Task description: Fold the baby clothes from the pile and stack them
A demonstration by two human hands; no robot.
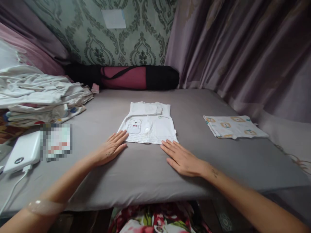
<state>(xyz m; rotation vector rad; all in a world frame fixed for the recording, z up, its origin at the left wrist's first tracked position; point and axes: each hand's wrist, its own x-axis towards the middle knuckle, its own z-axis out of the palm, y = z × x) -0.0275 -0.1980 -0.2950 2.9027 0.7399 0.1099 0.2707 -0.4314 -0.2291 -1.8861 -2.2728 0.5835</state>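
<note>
A small white baby shirt (pixel 155 124) lies flat in the middle of the grey-covered surface (pixel 145 171). Its sleeves are folded across the upper part, and a bear print with a red bow tie shows at the lower left. My left hand (pixel 111 149) rests flat with its fingertips on the shirt's lower left corner. At the lower right corner, my right hand (pixel 181 157) lies palm down, fingers stretched onto the hem. Neither hand grips the cloth.
A folded white cloth with lion prints (pixel 235 127) lies on the right. Piled clothes (pixel 43 90) stand at the left, near a white power bank (pixel 24 152) with a cable and a blurred-out item (pixel 58 142). A black and maroon bag (pixel 123 77) lies along the wall.
</note>
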